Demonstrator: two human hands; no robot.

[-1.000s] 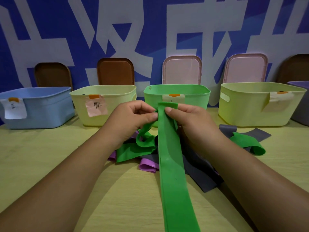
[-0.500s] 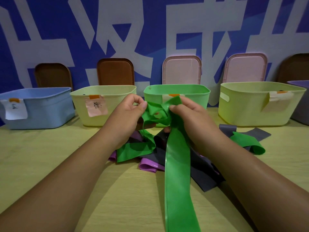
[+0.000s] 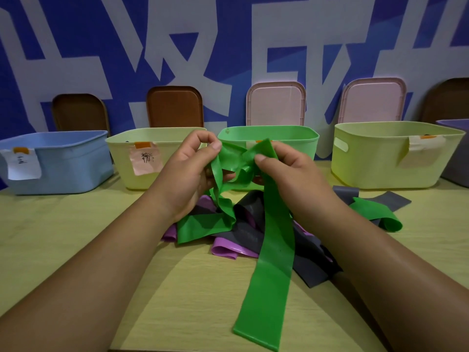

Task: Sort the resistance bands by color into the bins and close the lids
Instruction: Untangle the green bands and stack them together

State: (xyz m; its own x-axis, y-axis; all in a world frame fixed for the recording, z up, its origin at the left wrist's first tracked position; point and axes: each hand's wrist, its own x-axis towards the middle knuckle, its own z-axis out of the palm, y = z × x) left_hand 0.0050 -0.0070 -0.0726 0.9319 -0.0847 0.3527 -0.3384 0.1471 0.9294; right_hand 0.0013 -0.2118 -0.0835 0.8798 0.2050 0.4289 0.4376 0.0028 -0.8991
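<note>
A long green resistance band (image 3: 272,262) is bunched at its top between my left hand (image 3: 193,171) and my right hand (image 3: 286,171), both pinching it just in front of the green bin (image 3: 294,134). Its free end trails down the table toward me. Under my hands lies a heap of bands: green (image 3: 203,224), purple (image 3: 224,247) and dark grey (image 3: 308,265). Another green band (image 3: 375,212) lies to the right on a grey one (image 3: 392,199).
Open bins stand in a row at the back: blue (image 3: 63,158), pale yellow (image 3: 132,158), green, yellow-green (image 3: 380,158), and a purple-grey one (image 3: 456,158) at the right edge. Brown (image 3: 175,106) and pink (image 3: 275,104) lids lean on the wall behind them.
My hands have gathered the top of the green band from a flat fold into a crumpled bunch, and the trailing end has shortened and drawn up the table.
</note>
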